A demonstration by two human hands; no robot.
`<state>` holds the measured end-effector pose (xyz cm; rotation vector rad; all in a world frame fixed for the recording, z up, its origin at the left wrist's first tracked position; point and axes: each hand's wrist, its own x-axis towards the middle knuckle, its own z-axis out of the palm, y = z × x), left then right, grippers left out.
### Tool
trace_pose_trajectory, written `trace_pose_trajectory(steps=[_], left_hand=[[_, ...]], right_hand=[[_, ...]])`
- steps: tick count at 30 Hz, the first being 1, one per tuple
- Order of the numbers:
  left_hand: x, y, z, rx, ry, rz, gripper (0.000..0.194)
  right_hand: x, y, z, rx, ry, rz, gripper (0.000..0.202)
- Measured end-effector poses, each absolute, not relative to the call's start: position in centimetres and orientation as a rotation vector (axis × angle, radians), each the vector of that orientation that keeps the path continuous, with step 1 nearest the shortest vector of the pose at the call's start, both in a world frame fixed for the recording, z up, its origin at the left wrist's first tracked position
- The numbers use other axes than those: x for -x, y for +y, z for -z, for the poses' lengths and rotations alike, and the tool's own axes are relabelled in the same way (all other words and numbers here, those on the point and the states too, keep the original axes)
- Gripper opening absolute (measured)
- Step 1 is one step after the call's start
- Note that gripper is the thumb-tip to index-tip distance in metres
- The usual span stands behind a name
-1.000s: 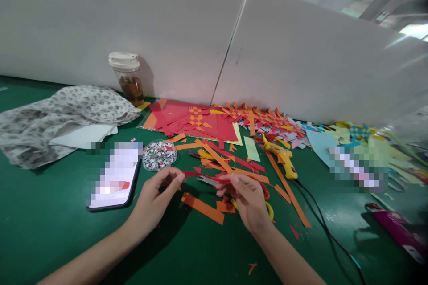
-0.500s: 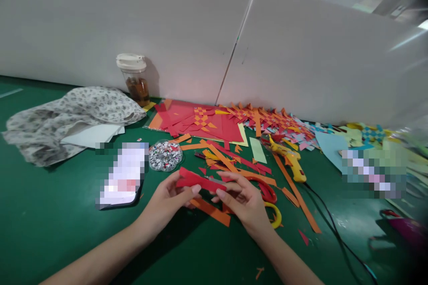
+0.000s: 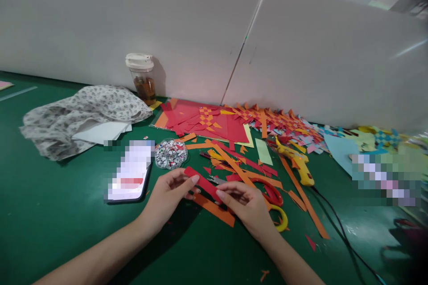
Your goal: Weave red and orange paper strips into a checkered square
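Note:
Between my two hands a short red paper strip (image 3: 205,184) is stretched, slanting down to the right. My left hand (image 3: 174,191) pinches its upper left end between thumb and fingers. At the lower right end, the thumb and fingers of my right hand (image 3: 242,202) grip it. Below the strip an orange paper strip (image 3: 216,211) lies on the table, partly covered by my hands. Scissors with a red and a yellow handle loop (image 3: 282,218) lie just beyond and beside my right hand, which hides part of them.
On the green table (image 3: 67,231) lie a phone (image 3: 130,171), a clear case of googly eyes (image 3: 171,153) and a yellow glue gun (image 3: 297,162) with a black cord. Red sheets (image 3: 234,129), woven paper pieces (image 3: 277,120), a patterned cloth (image 3: 100,98) and a lidded cup (image 3: 143,80) stand along the wall.
The red strip has turned from nearly level to a steeper slant, its right end lower. Both hands still hold it. The whole view has shifted slightly.

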<state>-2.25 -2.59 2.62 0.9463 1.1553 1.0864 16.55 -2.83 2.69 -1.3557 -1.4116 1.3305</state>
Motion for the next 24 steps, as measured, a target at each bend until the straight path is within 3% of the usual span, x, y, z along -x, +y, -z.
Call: trace_pose_trajectory(steps=[24], left_hand=[[2.63,-2.32,-2.42,-0.865,1.201,-1.125,0.017]], right_hand=[[-16.47,-2.65,-2.46,1.354,-1.366,-1.367,0.021]])
